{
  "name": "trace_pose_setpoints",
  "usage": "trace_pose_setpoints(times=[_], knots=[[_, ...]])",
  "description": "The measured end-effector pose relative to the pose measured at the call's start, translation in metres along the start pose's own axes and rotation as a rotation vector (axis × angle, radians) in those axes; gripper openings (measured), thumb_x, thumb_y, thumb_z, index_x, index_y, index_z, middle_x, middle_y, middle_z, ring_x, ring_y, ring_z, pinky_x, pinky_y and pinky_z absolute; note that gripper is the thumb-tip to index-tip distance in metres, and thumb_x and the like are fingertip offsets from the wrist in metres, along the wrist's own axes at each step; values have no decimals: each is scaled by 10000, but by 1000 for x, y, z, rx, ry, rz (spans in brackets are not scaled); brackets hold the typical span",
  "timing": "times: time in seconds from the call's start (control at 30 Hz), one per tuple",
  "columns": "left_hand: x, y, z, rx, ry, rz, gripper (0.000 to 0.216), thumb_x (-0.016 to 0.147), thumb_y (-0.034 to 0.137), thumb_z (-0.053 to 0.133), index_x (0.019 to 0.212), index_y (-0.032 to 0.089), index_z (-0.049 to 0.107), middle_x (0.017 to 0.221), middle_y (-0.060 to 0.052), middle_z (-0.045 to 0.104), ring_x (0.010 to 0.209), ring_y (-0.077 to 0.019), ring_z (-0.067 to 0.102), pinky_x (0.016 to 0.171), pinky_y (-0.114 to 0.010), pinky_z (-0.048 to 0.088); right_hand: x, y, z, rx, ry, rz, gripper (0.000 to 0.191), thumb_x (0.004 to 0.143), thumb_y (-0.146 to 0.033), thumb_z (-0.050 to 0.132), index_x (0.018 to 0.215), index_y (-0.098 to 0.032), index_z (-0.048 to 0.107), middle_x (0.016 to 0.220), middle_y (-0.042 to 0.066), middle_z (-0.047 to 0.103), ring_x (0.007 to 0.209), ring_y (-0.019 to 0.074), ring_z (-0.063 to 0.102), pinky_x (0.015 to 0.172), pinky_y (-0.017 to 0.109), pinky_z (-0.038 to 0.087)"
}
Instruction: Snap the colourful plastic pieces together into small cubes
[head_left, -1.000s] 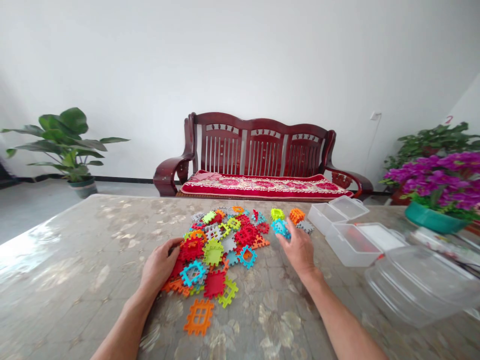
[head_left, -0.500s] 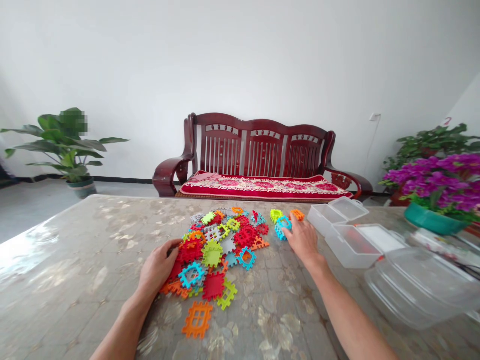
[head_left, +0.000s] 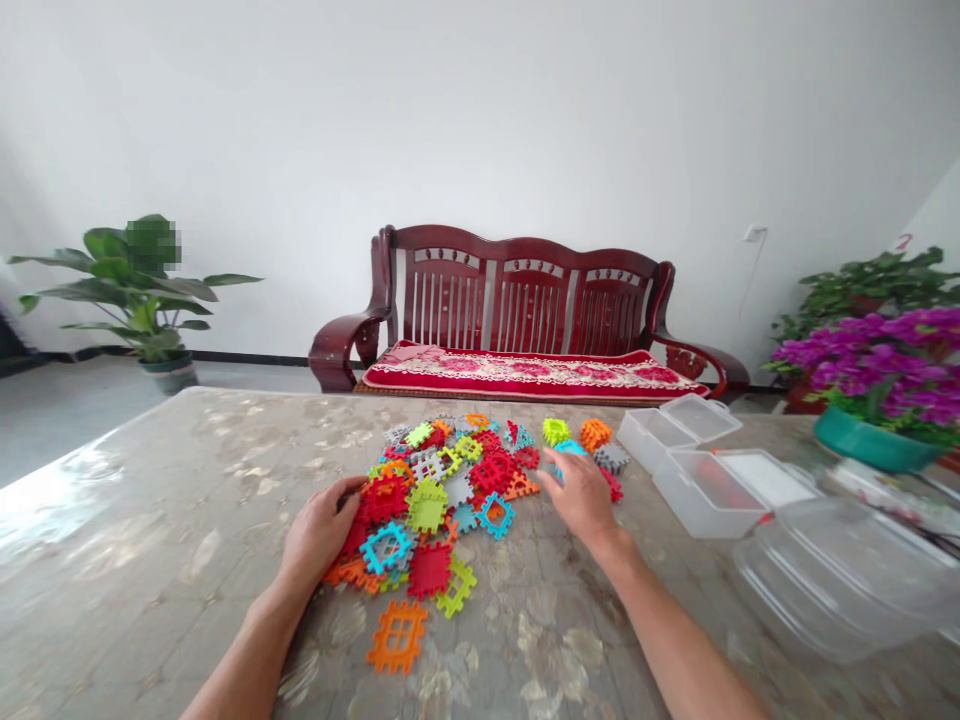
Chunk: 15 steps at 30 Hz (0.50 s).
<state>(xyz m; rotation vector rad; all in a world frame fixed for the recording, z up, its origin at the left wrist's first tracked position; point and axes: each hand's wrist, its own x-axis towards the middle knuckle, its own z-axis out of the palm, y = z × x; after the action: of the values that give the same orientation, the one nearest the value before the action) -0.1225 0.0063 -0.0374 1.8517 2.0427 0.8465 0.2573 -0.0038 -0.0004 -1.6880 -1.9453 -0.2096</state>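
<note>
A pile of notched plastic building tiles (head_left: 457, 490) in red, green, blue, orange and grey lies on the table. My left hand (head_left: 322, 520) rests against the left side of this pile, its fingers loosely bent and touching the red tiles (head_left: 385, 498). To the right of the pile, my right hand (head_left: 579, 490) is open with thumb and fingers apart. It hovers at a small stack of blue tiles (head_left: 571, 447) and partly covers it. Around it sit stacks of green tiles (head_left: 556, 431), orange tiles (head_left: 595, 433), grey tiles (head_left: 611, 458) and partly hidden red tiles (head_left: 613, 486).
One orange window tile (head_left: 397, 637) lies apart near the front. Clear plastic boxes (head_left: 709, 490) with opened lids stand on the right, beside a large clear lid (head_left: 847, 570). Purple flowers in a teal pot (head_left: 877, 440) stand at the far right. Behind the table is a wooden bench (head_left: 525, 300).
My right hand has drawn back slightly leftward and nearer from the small stacks, uncovering the orange, grey and red ones. The left hand has stayed at the pile.
</note>
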Motion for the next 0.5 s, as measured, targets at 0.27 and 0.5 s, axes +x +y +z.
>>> trace_pose_setpoints(times=[0.27, 0.5], knots=[[1, -1, 1, -15, 2, 6, 380, 829, 325, 416, 1116, 236, 649, 1109, -25, 713, 1020, -199, 642, 855, -267, 467, -26, -60, 9, 221, -200, -144, 558, 717, -424, 712, 1229, -244, 582, 1113, 56, 655, 1045, 230, 583, 908, 327, 442], [0, 3, -1, -21, 1, 0, 374, 821, 305, 417, 1101, 229, 652, 1091, -25, 720, 1015, -191, 644, 881, -264, 461, -31, -61, 23, 143, -212, -160, 569, 737, -287, 641, 1293, -224, 536, 1171, 79, 626, 1116, 235, 549, 981, 350, 418]])
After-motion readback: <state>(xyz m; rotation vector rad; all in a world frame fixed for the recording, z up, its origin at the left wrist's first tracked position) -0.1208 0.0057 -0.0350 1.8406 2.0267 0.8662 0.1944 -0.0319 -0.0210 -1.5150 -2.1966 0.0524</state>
